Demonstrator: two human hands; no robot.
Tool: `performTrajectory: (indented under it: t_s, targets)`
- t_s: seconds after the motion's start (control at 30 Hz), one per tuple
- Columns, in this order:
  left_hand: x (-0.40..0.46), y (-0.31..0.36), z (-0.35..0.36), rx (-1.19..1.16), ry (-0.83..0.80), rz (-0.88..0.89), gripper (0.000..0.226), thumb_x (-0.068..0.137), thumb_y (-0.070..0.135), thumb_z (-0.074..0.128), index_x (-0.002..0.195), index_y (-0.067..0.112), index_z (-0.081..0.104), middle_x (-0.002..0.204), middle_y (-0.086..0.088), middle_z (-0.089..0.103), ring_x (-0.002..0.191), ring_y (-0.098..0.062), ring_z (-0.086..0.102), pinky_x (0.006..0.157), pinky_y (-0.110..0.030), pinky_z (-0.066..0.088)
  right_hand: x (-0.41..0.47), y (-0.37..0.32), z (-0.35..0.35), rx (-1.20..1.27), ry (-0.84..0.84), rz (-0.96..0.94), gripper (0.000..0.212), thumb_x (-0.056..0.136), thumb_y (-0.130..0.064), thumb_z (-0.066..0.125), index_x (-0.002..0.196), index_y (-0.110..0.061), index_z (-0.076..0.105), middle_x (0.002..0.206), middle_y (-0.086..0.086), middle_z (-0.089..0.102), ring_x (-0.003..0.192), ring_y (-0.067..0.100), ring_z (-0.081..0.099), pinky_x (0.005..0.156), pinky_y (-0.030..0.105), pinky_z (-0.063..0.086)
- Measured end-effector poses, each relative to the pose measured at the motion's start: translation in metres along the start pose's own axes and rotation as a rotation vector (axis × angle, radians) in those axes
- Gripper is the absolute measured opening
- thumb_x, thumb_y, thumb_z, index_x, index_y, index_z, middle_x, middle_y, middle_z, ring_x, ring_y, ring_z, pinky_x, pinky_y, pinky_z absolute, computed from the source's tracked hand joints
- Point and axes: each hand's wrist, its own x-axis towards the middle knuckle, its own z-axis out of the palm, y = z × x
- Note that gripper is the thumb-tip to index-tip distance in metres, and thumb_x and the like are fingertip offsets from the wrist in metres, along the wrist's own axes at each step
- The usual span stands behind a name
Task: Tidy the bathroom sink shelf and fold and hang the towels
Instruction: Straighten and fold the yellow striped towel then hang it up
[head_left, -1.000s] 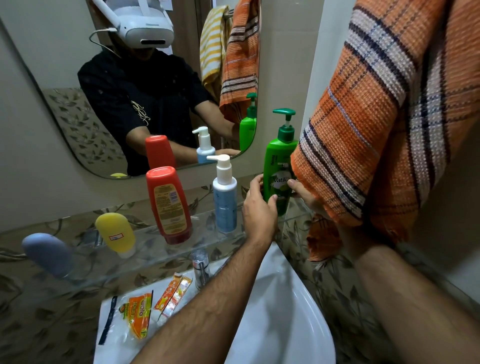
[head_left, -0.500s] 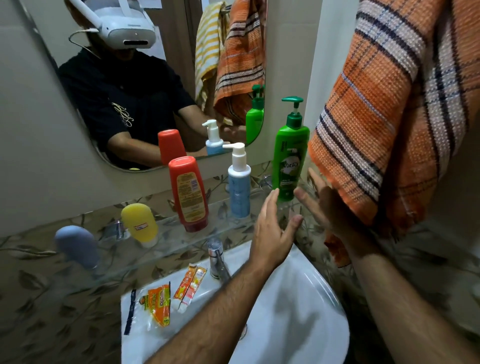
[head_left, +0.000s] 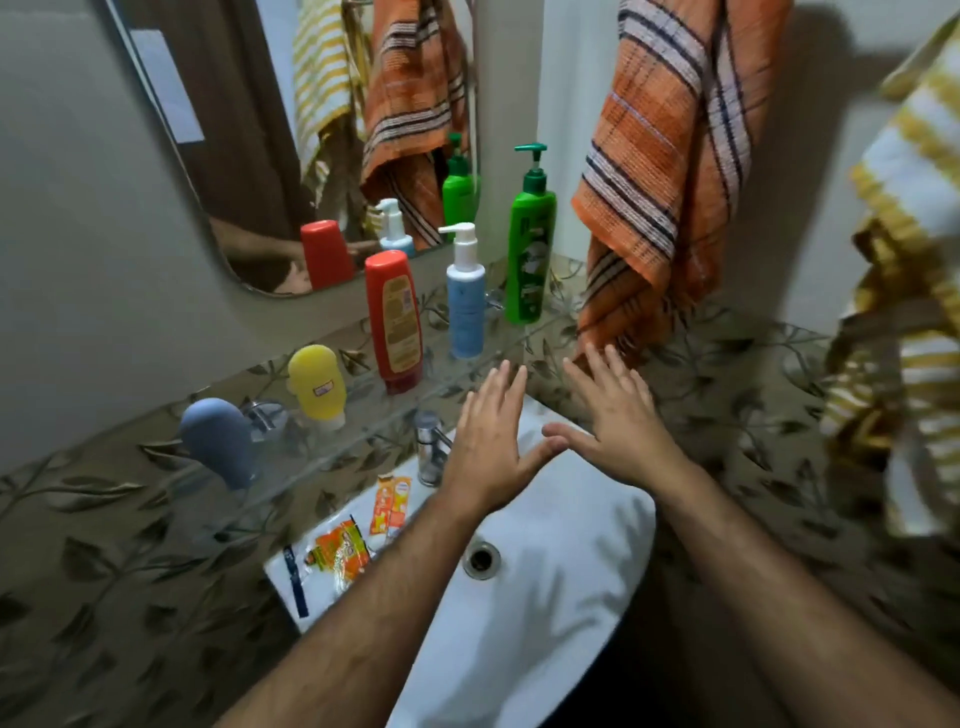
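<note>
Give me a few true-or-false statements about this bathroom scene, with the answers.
1. Both hands, left hand and right hand, are empty. True.
2. The green pump bottle lies on its side. False: it stands upright on the glass shelf.
3. The orange plaid towel hangs right of the green pump bottle. True.
4. The red bottle sits in the sink. False: it stands on the shelf.
5. Small sachets lie on the sink's rim. True.
</note>
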Motion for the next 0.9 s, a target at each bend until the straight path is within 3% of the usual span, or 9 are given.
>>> performTrajectory:
  t_s: [0.1, 0.3, 0.57, 0.8, 0.9]
  targets:
    - [-0.009, 0.014, -0.008, 0.095, -0.041, 0.079, 0.103, 0.077, 0.089, 0.014, 0.156, 0.024, 0.004, 0.165, 0.000, -0.002, 0.151, -0.015, -0.007, 0.122, -0.048, 0.005, -0.032, 0.001, -0.020, -0.164, 0.052, 0.037, 0.109, 0.068, -0.094, 0.007, 0.156, -0.030, 0.011, 0.166, 0.002, -0.006, 0.151, 0.024, -0.015, 0.120, 0.050, -0.002]
    - [0.004, 0.066, -0.024, 0.198, 0.014, 0.225, 0.102, 0.078, 0.088, 0.020, 0.155, 0.026, 0.000, 0.164, -0.005, -0.008, 0.150, -0.020, -0.014, 0.121, -0.053, -0.001, -0.073, 0.012, -0.089, -0.356, 0.192, 0.109, 0.112, 0.068, -0.094, 0.006, 0.156, -0.025, 0.015, 0.165, 0.009, -0.002, 0.151, 0.032, -0.014, 0.118, 0.055, -0.005]
    - [0.055, 0.151, -0.063, 0.227, 0.259, 0.406, 0.105, 0.076, 0.090, 0.015, 0.155, 0.020, 0.017, 0.163, -0.013, 0.009, 0.151, -0.029, -0.001, 0.117, -0.059, 0.000, -0.096, 0.029, -0.200, -0.524, 0.495, 0.039, 0.096, 0.079, -0.078, 0.038, 0.154, -0.019, 0.027, 0.164, 0.012, 0.014, 0.151, 0.037, 0.006, 0.119, 0.054, 0.010]
    - [0.102, 0.245, -0.091, 0.235, 0.315, 0.453, 0.106, 0.073, 0.090, 0.019, 0.156, 0.025, 0.006, 0.164, -0.010, 0.001, 0.150, -0.027, -0.007, 0.119, -0.058, -0.002, -0.115, 0.053, -0.296, -0.526, 0.711, 0.055, 0.090, 0.078, -0.069, 0.046, 0.150, -0.017, 0.034, 0.161, 0.016, 0.022, 0.151, 0.035, 0.011, 0.118, 0.051, 0.016]
    - [0.118, 0.278, -0.094, 0.091, 0.298, 0.371, 0.106, 0.073, 0.089, 0.028, 0.156, 0.027, 0.005, 0.164, -0.006, -0.001, 0.150, -0.025, -0.008, 0.119, -0.058, 0.000, -0.114, 0.068, -0.322, -0.415, 0.790, 0.135, 0.086, 0.080, -0.061, 0.053, 0.150, -0.014, 0.034, 0.160, 0.016, 0.024, 0.150, 0.033, 0.013, 0.120, 0.049, 0.019]
